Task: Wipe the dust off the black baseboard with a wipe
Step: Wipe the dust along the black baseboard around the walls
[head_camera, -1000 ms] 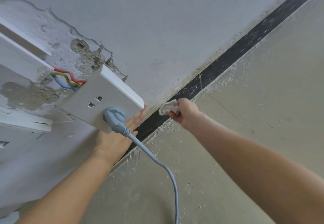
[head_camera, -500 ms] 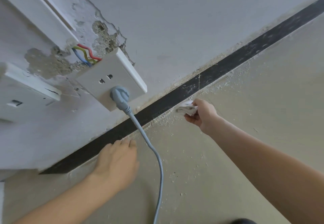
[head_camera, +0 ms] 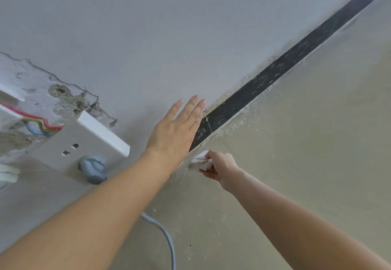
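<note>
The black baseboard (head_camera: 275,79) runs diagonally from the centre to the upper right, between the grey wall and the beige floor, with pale dust marks along it. My left hand (head_camera: 177,130) is open with fingers straight, raised flat against the wall and covering the baseboard's lower stretch. My right hand (head_camera: 220,167) grips a crumpled white wipe (head_camera: 201,160) held at the floor edge just below the baseboard, close under my left wrist.
A white socket box (head_camera: 84,143) hangs loose from a broken patch of wall with red, yellow and blue wires (head_camera: 40,125) showing. A grey plug (head_camera: 93,168) sits in it; its cable (head_camera: 167,240) trails down across the dusty floor (head_camera: 306,143).
My left hand has lifted off the floor and gone up onto the wall over the baseboard. My right hand with the wipe sits slightly lower, beside the floor edge.
</note>
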Available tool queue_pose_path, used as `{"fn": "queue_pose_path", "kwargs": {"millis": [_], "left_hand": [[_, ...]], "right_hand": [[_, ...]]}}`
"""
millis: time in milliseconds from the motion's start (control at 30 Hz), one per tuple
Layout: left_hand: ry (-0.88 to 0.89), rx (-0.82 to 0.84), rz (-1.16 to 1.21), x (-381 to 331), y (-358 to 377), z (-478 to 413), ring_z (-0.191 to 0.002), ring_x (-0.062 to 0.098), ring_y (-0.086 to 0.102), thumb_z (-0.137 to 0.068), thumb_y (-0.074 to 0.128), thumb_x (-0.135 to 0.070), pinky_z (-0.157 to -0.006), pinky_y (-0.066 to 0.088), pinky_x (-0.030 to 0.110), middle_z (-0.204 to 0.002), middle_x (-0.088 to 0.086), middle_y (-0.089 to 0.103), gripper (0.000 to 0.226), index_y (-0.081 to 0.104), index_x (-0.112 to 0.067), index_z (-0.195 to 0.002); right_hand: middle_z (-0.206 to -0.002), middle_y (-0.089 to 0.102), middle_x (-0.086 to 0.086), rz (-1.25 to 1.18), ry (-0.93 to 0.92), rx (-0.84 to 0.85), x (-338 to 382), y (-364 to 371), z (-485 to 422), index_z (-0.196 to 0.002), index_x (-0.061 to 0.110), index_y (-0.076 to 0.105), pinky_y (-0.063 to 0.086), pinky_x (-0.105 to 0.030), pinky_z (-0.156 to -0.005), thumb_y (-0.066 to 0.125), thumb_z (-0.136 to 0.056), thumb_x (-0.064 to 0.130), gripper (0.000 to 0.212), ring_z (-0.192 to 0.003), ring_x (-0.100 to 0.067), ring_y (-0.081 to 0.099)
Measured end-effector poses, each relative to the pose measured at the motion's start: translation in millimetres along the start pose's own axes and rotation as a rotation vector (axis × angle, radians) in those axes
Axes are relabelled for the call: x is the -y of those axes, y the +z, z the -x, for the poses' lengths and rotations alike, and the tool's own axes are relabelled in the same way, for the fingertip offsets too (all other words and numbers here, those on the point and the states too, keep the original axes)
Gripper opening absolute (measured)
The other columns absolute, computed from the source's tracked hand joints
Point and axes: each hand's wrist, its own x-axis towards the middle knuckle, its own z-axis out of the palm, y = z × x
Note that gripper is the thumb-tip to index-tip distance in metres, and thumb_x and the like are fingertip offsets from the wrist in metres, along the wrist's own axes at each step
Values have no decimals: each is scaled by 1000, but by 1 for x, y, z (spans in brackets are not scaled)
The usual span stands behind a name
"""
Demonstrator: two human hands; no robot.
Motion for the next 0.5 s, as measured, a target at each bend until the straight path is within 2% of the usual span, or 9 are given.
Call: {"fn": "queue_pose_path", "kwargs": {"millis": [67,133,233,300,433,500], "left_hand": [[-37,-6,-82,15,6,-18,-139,29,-23,-100,20,-27,-108,-22,46,-152,12,-28,62,-16,-6,-146],[-34,25,-148,28,14,-31,-137,28,-28,-101,16,-36,-107,-23,44,-148,13,-35,66,-26,-7,-142],[-5,-39,-253,37,31,-34,-134,27,-32,-98,15,-48,-106,-26,46,-146,14,-38,76,-31,-5,-141],[19,-61,-307,37,39,-33,-135,27,-30,-95,15,-52,-104,-24,46,-148,14,-35,79,-28,-5,-142],[50,-76,-368,38,43,-33,-139,29,-24,-94,16,-53,-106,-21,45,-149,16,-31,81,-26,-4,-143],[58,-78,-399,39,44,-33,-137,30,-26,-94,14,-53,-105,-21,45,-149,17,-32,80,-27,-3,-142]], "right_hand": [[-72,54,-10,-11,34,55,-4,12,-13,-113,1,56,53,-31,-74,49,-85,4,29,-56,-18,57],[-79,57,-10,-44,77,125,-9,28,-24,-114,3,57,54,-30,-80,50,-86,5,29,-63,-17,59],[-83,58,-7,-122,124,211,-20,52,-29,-102,7,55,57,-27,-71,52,-89,7,14,-70,-17,61],[-83,57,-6,-177,186,237,-25,63,-31,-102,8,52,58,-28,-68,49,-91,8,11,-71,-17,61],[-88,54,-9,-252,171,204,-8,61,-43,-127,-1,47,57,-29,-64,41,-95,6,34,-71,-19,59],[-84,50,-6,-207,118,154,13,51,-49,-133,-1,42,57,-28,-63,38,-96,7,38,-69,-17,56]]}}
